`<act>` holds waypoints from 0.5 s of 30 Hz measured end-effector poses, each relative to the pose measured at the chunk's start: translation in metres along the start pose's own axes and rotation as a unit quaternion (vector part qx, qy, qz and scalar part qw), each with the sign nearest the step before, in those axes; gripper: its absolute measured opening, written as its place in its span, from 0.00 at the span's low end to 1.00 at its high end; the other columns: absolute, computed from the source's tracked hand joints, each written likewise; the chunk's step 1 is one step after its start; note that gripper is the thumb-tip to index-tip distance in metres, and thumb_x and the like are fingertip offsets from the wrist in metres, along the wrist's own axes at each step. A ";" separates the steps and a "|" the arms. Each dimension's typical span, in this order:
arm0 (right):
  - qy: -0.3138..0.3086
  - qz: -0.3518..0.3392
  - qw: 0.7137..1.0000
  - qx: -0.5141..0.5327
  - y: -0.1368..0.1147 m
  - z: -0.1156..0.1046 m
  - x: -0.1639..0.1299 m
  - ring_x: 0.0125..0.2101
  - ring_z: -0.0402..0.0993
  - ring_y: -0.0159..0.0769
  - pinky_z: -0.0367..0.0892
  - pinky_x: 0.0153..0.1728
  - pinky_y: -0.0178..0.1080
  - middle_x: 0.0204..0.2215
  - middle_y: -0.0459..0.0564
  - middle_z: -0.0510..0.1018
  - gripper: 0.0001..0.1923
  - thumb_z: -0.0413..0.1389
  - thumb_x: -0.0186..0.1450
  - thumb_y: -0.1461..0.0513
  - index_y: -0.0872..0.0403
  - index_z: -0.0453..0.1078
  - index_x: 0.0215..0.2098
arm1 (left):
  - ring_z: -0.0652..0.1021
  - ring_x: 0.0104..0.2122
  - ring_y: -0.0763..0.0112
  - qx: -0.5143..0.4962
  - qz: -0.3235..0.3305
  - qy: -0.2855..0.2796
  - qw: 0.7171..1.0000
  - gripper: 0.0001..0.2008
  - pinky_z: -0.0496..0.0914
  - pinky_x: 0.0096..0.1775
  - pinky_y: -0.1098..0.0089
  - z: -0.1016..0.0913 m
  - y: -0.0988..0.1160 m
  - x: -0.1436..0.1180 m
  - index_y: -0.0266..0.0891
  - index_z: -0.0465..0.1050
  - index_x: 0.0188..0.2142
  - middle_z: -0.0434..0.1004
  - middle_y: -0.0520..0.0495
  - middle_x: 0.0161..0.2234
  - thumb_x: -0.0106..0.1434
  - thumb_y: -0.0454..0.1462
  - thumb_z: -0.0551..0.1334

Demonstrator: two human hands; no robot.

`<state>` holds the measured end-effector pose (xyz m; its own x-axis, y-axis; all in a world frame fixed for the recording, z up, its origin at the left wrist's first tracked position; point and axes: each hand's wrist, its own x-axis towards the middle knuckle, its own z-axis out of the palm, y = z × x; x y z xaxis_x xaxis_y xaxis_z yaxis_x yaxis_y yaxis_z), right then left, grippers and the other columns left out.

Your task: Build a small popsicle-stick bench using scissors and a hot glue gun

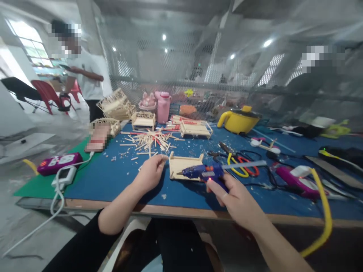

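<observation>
The right hand point(238, 200) is gripping a blue hot-glue gun with a clear glue stick protruding from its back point(211, 172), fingers wrapped round the handle, nozzle pointing left at the flat pale wooden stick-built tray point(183, 166) lying on the blue cloth-covered table point(113, 177). The left hand point(151, 172) is resting just beside the tray's left edge, fingers curled; whether they are pinching a stick, I cannot tell. Judgement: the nozzle is best kept low and steady, glue laid in small beads, the tray braced against sliding. A heap of loose wooden sticks point(149, 139) is lying behind, and yellow-and-red-handled scissors point(241, 166) to the right.
</observation>
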<state>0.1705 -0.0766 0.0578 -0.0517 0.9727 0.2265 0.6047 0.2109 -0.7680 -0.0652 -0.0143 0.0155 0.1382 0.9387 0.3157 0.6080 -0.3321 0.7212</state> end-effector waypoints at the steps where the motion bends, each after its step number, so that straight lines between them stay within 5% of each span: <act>1: -0.007 0.021 0.999 0.034 0.003 0.000 -0.005 0.16 0.62 0.29 0.60 0.19 0.34 0.19 0.46 0.73 0.20 0.52 0.60 0.46 0.55 0.71 0.30 | 0.73 0.47 0.65 0.018 -0.001 -0.010 1.000 0.15 0.64 0.51 0.65 0.000 -0.001 0.005 0.39 0.70 0.45 0.75 0.43 0.46 0.61 0.30 0.51; 8: 0.095 0.039 0.960 0.259 0.031 0.003 -0.030 0.16 0.59 0.26 0.60 0.18 0.33 0.23 0.47 0.74 0.22 0.56 0.58 0.45 0.55 0.68 0.38 | 0.77 0.38 0.67 0.015 -0.025 -0.071 0.997 0.28 0.69 0.42 0.68 0.001 -0.002 0.052 0.34 0.63 0.55 0.76 0.40 0.45 0.53 0.32 0.60; 15: 0.190 0.032 0.922 0.336 0.037 -0.013 -0.040 0.16 0.61 0.24 0.60 0.21 0.33 0.28 0.49 0.78 0.17 0.58 0.58 0.48 0.54 0.70 0.32 | 0.73 0.29 0.71 -0.034 -0.005 -0.158 0.987 0.08 0.66 0.35 0.71 0.011 -0.006 0.069 0.34 0.74 0.30 0.74 0.52 0.26 0.47 0.32 0.61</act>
<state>0.2050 -0.1084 0.0279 0.3265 0.9075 0.2643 -0.0381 0.2921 -0.9556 -0.0508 0.0538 0.0263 0.3753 0.9205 0.1087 0.5587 -0.3182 0.7659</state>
